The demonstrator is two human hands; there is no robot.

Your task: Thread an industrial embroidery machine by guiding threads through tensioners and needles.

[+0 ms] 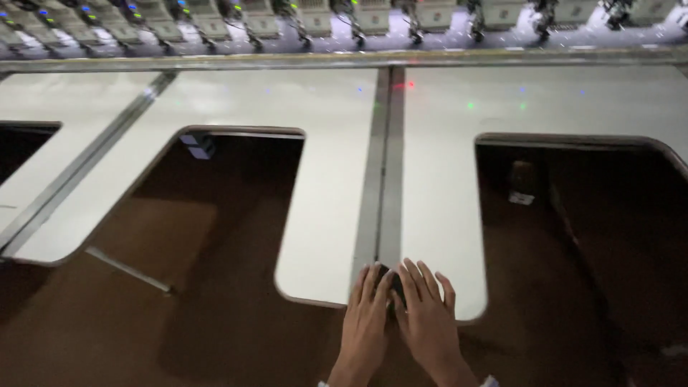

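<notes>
While I lean over the near end of the bench, this is how things lie, biggest first.

Table top: white table top [337,208], wide, flat and glossy, cut by deep rounded bays that show the dark brown floor [215,287] below; small coloured lights reflect on it.

Machine row: a line of sewing heads [315,14] runs along the far edge, well apart from me, with a metal rail [344,59] in front.

Seam: a grey metal strip [385,179] runs from the rail toward me, between two white panels, and ends under my fingers.

Left hand: my left hand [367,319] lies flat, fingers together and pointing away, its tips on the near end of the strip.

Right hand: my right hand [423,315] lies just beside it, fingers slightly fanned, palm down on the white panel's tip.

Grip: neither hand pinches anything; both press flat, touching along the thumbs.

Dark piece: a small dark thing [390,283] shows between my two hands at the strip's end; mostly covered, so I cannot tell what it is.

Handling: I judge it small, hard and light, likely fixed to the strip; its exposed far edge is the only place to take hold. The panel looks stiff and slippery.

In the way: open bays on both sides leave little surface; a grey bar [129,270] and a pale tag [521,198] lie low in the bays, apart from me.
</notes>
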